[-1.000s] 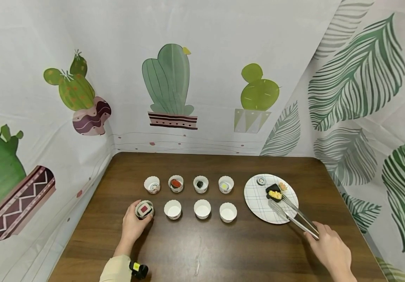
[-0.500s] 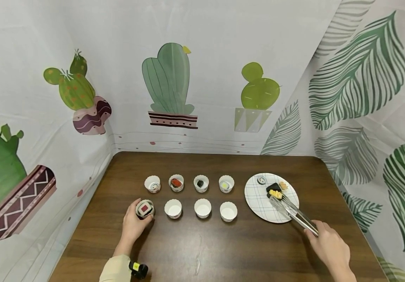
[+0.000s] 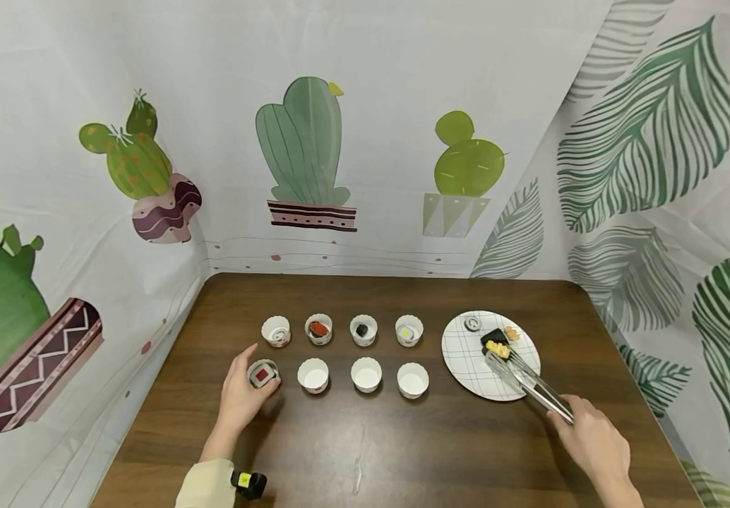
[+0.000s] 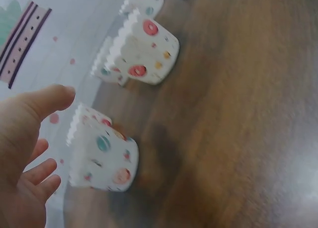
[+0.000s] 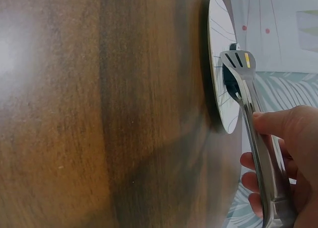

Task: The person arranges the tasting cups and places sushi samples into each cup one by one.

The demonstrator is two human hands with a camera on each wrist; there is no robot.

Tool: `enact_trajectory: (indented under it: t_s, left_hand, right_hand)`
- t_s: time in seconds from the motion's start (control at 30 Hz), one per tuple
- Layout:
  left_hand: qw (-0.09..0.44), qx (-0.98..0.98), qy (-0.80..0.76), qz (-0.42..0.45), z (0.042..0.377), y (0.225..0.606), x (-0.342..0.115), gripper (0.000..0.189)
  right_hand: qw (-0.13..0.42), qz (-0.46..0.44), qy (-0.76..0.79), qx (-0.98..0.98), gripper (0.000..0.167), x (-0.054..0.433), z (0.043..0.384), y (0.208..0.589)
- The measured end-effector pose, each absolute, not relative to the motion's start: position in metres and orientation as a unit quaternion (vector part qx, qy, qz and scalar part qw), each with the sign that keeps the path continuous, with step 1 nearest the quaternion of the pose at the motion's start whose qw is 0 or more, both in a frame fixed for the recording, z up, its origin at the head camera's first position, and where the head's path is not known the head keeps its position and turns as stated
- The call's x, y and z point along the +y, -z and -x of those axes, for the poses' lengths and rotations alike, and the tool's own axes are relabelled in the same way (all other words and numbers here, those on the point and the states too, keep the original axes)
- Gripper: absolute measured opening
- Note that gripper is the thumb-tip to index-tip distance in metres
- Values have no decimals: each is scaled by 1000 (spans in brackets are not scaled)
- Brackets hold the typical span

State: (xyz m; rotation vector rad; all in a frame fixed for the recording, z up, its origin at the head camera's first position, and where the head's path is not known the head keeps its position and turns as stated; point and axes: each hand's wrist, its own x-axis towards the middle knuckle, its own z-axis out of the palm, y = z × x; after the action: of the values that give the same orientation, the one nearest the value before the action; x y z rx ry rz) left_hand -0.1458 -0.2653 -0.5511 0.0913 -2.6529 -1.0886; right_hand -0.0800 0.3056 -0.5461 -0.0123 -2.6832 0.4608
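My left hand (image 3: 238, 398) is beside the front-left paper cup (image 3: 274, 382), which holds a square sushi piece (image 3: 263, 374) with a red centre. In the left wrist view, its thumb and fingers are spread apart from that patterned cup (image 4: 107, 156). My right hand (image 3: 594, 441) grips metal tongs (image 3: 546, 396), with the thumb on one arm in the right wrist view. The slotted tong tips are at a corn-topped sushi (image 3: 498, 349) on the round plate (image 3: 467, 360). Whether they clamp it is hard to tell.
Three white cups, including the middle one (image 3: 366, 377), stand in the front row. Behind, a row of cups holds small sushi, such as a red-topped piece (image 3: 318, 329). On the plate lie a black-wrapped piece (image 3: 495, 336), a small roll (image 3: 472, 324) and an orange piece (image 3: 512, 333).
The left hand's fingers have loosened and moved away from the cup with the red-centred sushi. The tong arms have drawn closer together at the corn-topped sushi.
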Motion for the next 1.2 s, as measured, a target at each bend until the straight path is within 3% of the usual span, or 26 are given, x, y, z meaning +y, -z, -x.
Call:
enact_trajectory:
  t_s: [0.6, 0.87, 1.2]
  left_hand:
    - [125, -910, 386, 90, 150, 525, -227, 93]
    - [107, -908, 394, 91, 151, 537, -211, 98]
    - [83, -907, 407, 71, 153, 560, -202, 99]
  right_hand:
    - [190, 18, -171, -967, 32, 305, 80, 547]
    - [169, 35, -169, -970, 29, 303, 80, 544]
    - [186, 30, -175, -966, 30, 301, 79, 545]
